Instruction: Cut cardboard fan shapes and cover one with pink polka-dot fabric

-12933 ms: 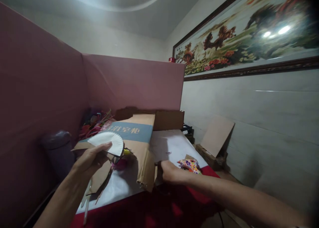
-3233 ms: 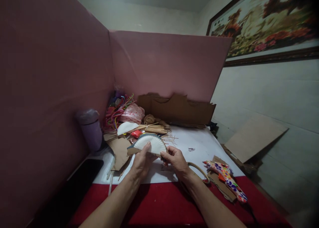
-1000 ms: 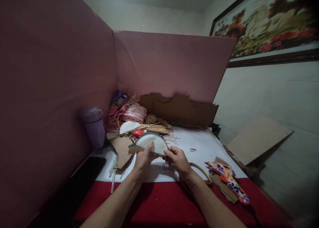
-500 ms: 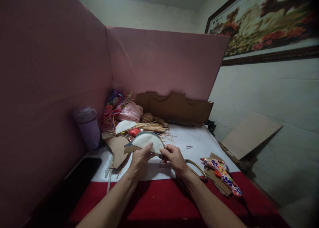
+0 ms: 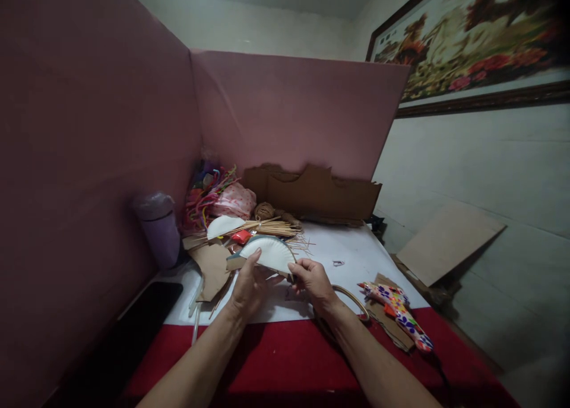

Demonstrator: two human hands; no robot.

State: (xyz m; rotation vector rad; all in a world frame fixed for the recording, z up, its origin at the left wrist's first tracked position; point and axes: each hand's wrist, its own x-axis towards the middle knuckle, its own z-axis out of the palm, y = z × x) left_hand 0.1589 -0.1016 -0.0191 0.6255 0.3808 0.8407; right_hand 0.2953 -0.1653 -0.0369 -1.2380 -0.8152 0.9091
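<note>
**Pink-walled craft table, two hands on a half plate**

Pink partition boards [image 5: 289, 111] wall in a table covered by a red cloth [image 5: 285, 360] with a white sheet [image 5: 351, 256] laid on it. Left of the sheet stands a purple cup [image 5: 157, 227], with a black phone [image 5: 146, 304] off the sheet's near left corner. Cardboard scraps [image 5: 211, 265] lie on the sheet's left part. Above the sheet's near edge, the left hand [image 5: 249, 286] grips a half paper plate [image 5: 269, 253], thumb on its white face and fingers behind. The right hand [image 5: 314, 280] pinches the plate's right corner, close beside the left. Bamboo skewers [image 5: 271, 230] lie toward the sheet's far side, before a cardboard strip [image 5: 318, 194] at its far edge. A hoop [image 5: 354, 293] rests at the sheet's near edge, and a patterned glue gun [image 5: 398, 313] lies by its near right corner.
</note>
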